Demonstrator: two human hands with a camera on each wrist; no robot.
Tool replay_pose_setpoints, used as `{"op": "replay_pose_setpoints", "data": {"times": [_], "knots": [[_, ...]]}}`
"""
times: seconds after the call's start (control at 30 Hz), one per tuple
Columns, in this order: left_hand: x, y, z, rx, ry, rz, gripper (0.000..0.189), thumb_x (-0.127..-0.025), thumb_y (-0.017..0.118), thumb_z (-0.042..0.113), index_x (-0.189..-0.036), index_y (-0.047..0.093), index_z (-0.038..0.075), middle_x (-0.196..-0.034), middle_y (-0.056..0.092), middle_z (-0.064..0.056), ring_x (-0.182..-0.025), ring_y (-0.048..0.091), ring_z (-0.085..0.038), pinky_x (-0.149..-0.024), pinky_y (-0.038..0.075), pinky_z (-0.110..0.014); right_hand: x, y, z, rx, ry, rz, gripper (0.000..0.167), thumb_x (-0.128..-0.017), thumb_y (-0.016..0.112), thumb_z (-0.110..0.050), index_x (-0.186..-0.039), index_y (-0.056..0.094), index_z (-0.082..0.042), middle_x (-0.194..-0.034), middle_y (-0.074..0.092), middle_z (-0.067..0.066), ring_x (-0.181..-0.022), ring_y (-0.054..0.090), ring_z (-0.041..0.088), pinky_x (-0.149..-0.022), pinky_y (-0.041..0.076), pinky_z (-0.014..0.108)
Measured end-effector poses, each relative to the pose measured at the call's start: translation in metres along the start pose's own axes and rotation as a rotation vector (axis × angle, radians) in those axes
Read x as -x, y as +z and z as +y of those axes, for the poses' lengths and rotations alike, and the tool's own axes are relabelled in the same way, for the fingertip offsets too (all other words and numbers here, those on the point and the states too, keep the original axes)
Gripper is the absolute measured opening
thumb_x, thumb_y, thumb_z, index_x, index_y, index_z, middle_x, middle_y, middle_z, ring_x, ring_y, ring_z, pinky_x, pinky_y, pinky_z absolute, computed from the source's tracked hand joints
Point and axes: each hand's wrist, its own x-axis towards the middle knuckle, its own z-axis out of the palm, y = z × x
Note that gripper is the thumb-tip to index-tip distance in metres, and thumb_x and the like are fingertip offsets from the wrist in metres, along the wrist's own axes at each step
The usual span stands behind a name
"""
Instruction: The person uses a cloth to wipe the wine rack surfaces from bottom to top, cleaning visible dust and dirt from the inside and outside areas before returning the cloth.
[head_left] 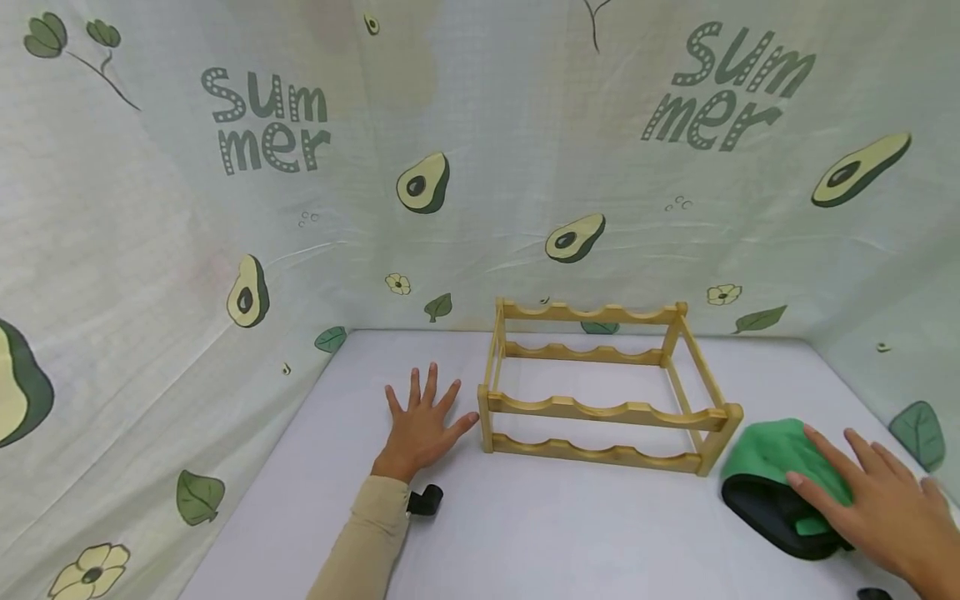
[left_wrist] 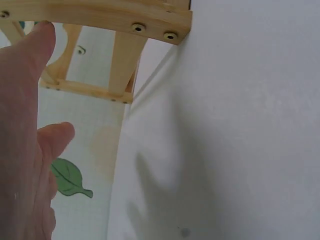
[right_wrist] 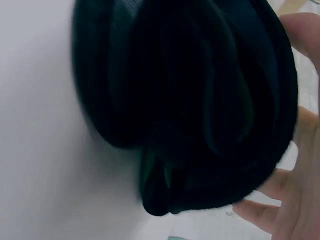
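Note:
A wooden bottle rack (head_left: 600,408) with scalloped rails stands upright on the white table. Just off its front left corner is my left hand (head_left: 422,431), held over the tabletop with its fingers spread and nothing in it. Seen from the left wrist, the left hand (left_wrist: 25,120) overlaps the rack's end (left_wrist: 150,25). To the right of the rack lies a soft green cloth thing (head_left: 780,458), cap-like, with a black-lined opening facing front. My right hand (head_left: 885,500) lies over its right side, fingers extended. Black folds of the lining (right_wrist: 190,100) fill much of the right wrist view.
A white table (head_left: 525,533) carries everything. Behind it and along both sides hangs a pale cloth (head_left: 487,108) printed with avocados, leaves and lettering. A small black device (head_left: 426,500) sits at my left wrist, and another dark piece (head_left: 873,593) shows near the right wrist.

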Motion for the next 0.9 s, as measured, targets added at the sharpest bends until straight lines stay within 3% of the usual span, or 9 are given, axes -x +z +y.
{"op": "replay_pose_setpoints", "data": {"times": [0.2, 0.4, 0.63, 0.77, 0.9], "knots": [[-0.002, 0.0, -0.002, 0.073, -0.031, 0.022, 0.081, -0.095, 0.029, 0.076, -0.155, 0.041, 0.023, -0.167, 0.007, -0.016, -0.15, 0.0, -0.044, -0.106, -0.01, -0.075, 0.002, 0.003, -0.004, -0.048, -0.082, 0.04, 0.094, -0.095, 0.053, -0.063, -0.158, 0.017, -0.003, -0.134, 0.032, 0.044, -0.115, 0.034, 0.065, -0.089, 0.031, 0.079], [-0.002, 0.003, 0.0, 0.132, -0.052, 0.02, 0.081, -0.096, 0.03, 0.075, -0.153, 0.045, 0.02, -0.166, 0.011, -0.017, -0.151, 0.002, -0.043, -0.108, -0.005, -0.074, 0.001, 0.008, -0.01, -0.155, -0.094, -0.075, 0.096, -0.095, 0.054, -0.063, -0.153, 0.023, 0.005, -0.138, 0.024, 0.049, -0.116, 0.032, 0.068, -0.086, 0.031, 0.08], [-0.003, 0.006, 0.004, 0.214, -0.079, 0.031, 0.076, -0.098, 0.029, 0.072, -0.149, 0.05, 0.02, -0.164, 0.021, -0.014, -0.151, 0.012, -0.039, -0.111, 0.0, -0.071, 0.003, 0.018, -0.019, -0.139, -0.042, -0.142, 0.107, -0.089, 0.054, -0.073, -0.154, 0.017, 0.004, -0.138, 0.018, 0.051, -0.115, 0.03, 0.071, -0.082, 0.034, 0.08], [-0.004, 0.003, 0.008, 0.26, -0.055, 0.075, 0.07, -0.1, 0.031, 0.068, -0.146, 0.054, 0.02, -0.16, 0.033, -0.011, -0.148, 0.025, -0.034, -0.113, 0.005, -0.069, 0.004, 0.021, -0.021, -0.136, -0.045, -0.16, 0.111, -0.086, 0.055, -0.075, -0.154, 0.019, 0.005, -0.138, 0.017, 0.052, -0.114, 0.03, 0.072, -0.08, 0.036, 0.079], [-0.006, -0.002, 0.013, 0.27, 0.015, 0.162, 0.061, -0.104, 0.031, 0.06, -0.144, 0.056, 0.02, -0.154, 0.044, -0.009, -0.142, 0.038, -0.031, -0.113, 0.015, -0.067, 0.003, 0.022, -0.022, -0.131, -0.062, -0.164, 0.114, -0.082, 0.059, -0.077, -0.151, 0.024, 0.007, -0.138, 0.016, 0.053, -0.114, 0.03, 0.073, -0.079, 0.036, 0.079]]}}
